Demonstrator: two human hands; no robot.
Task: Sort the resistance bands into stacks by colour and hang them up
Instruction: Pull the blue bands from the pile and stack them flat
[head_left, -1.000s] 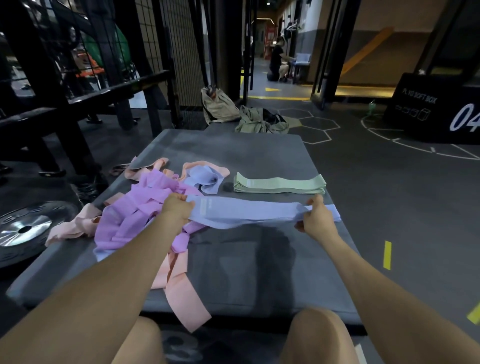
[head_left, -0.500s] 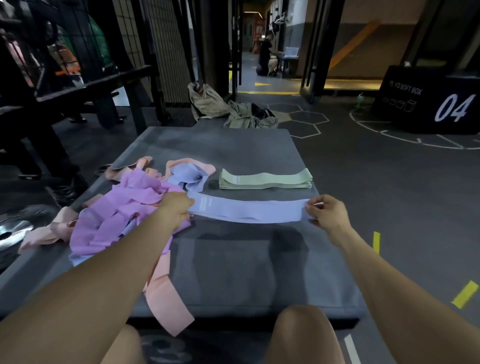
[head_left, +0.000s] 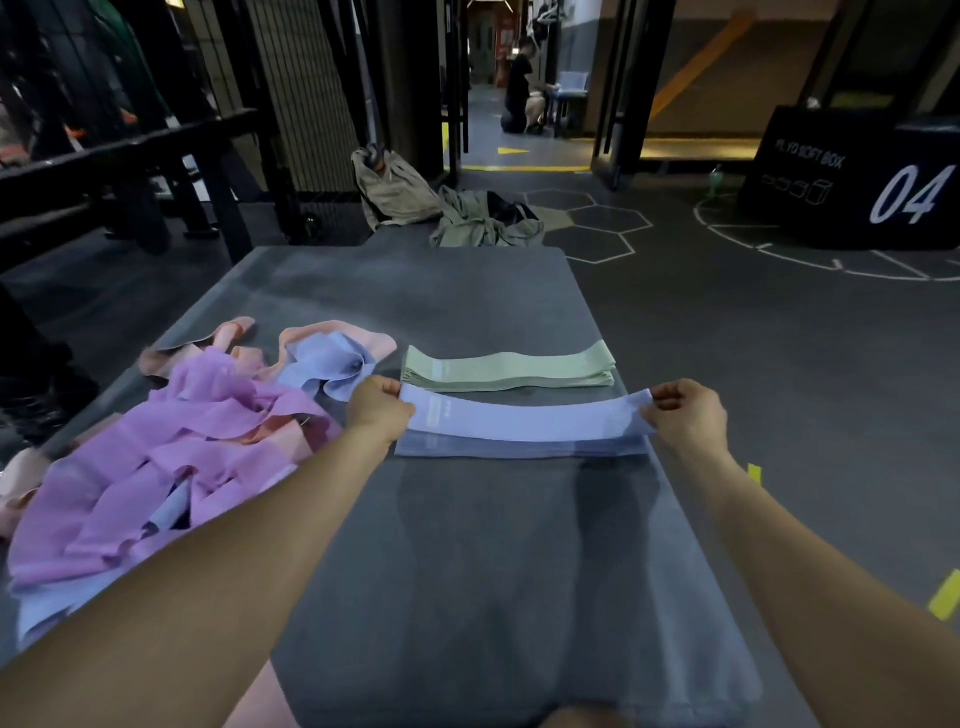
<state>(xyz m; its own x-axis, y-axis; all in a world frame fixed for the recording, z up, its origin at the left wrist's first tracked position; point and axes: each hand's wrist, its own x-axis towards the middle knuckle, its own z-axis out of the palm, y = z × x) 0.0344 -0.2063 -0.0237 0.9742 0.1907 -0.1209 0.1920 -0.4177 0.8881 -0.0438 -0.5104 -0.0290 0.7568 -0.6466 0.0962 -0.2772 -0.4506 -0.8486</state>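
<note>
Both arms outstretched, left hand (head_left: 379, 408) and right hand (head_left: 688, 415) each pinching an end of a blue band (head_left: 524, 421), held taut just behind the green stack (head_left: 506, 370), gym mat (head_left: 467, 545) beneath

I am sitting at the near end of the grey padded bench (head_left: 467, 519). My left hand (head_left: 379, 410) and my right hand (head_left: 688, 415) are each pinching one end of a flat lilac-blue resistance band (head_left: 524, 421), holding it stretched between them just above the bench. Just behind it the neat stack of pale green bands (head_left: 506, 370) is lying. To my left the tangled heap of purple, pink and blue bands (head_left: 171, 447) is sprawling, reaching the bench's left edge.
</note>
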